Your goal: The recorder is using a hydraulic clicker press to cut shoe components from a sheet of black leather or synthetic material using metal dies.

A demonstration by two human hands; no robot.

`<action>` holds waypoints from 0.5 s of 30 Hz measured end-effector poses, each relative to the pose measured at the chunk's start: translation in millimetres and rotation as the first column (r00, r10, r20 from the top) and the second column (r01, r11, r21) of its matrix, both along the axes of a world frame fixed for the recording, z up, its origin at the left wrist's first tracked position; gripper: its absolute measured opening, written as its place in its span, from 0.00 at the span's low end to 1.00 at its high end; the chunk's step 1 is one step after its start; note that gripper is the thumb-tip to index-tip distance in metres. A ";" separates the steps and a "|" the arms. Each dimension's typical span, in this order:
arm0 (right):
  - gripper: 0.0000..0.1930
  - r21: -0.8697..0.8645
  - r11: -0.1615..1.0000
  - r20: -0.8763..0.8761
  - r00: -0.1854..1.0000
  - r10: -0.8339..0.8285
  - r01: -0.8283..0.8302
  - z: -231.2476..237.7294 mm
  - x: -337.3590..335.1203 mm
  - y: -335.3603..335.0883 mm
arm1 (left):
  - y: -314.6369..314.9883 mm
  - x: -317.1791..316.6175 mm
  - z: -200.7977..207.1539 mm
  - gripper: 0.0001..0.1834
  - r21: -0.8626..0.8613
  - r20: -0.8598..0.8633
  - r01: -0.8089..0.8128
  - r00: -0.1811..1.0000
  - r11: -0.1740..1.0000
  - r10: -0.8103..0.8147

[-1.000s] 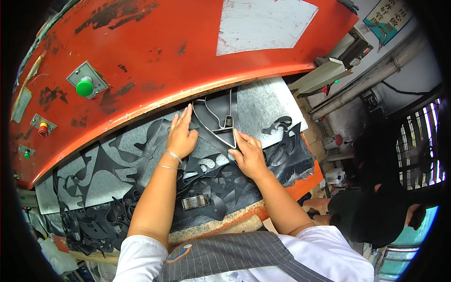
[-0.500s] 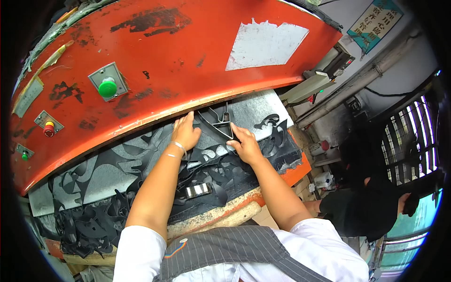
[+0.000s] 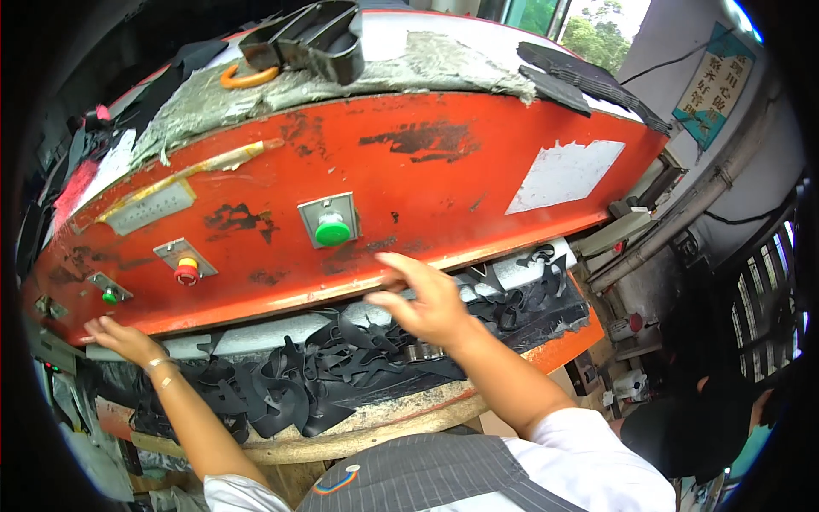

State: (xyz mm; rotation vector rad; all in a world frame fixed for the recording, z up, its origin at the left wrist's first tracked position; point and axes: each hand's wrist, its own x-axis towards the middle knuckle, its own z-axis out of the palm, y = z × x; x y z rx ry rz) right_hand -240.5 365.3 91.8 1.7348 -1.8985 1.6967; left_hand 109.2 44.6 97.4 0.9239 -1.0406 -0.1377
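Orange-red metal forms the broad panel (image 3: 478, 188) above the counter (image 3: 375, 418), its lower edge overhanging a pale board (image 3: 256, 335) that runs along the counter's rear edge. The left hand (image 3: 128, 343) lies at the board's left end, fingers extended beside the panel's lower edge; nothing shows in its grasp, and whether it touches the metal cannot be told. The right hand (image 3: 433, 305) is empty, with thumb and fingers spread wide, in front of the panel edge and below and to the right of a large green button (image 3: 332, 232). A dark V-shaped piece (image 3: 485, 278) lies toward the board's right end, partly hidden beneath the panel. Black scraps (image 3: 286, 388) heap between the board and the counter's front edge, with a shiny metal band (image 3: 424, 352) among them below the right hand. Good handling, as judged from this layout, calls for both hands wholly clear of the gap under the panel before any button is pressed, the V-shaped piece flat on the board, and loose scraps away from it. The red-and-yellow button (image 3: 187, 270), nearer the left hand, is best left unobstructed.
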 end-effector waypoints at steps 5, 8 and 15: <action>0.14 -0.215 0.962 -0.256 0.941 -0.222 0.168 37.3 44.3 -79.3 | -47.0 37.6 39.5 0.45 0.199 0.074 -0.117 0.992 0.973 0.104; 0.13 -0.173 0.981 -0.151 0.983 -0.109 0.082 15.2 44.2 -49.6 | -17.6 26.3 6.0 0.49 0.132 -0.013 0.126 0.992 0.983 -0.126; 0.22 0.714 0.695 -0.190 0.931 0.313 -0.088 -73.9 51.2 111.0 | 245.7 -42.7 -98.8 0.10 0.665 0.392 0.439 0.484 0.604 -0.782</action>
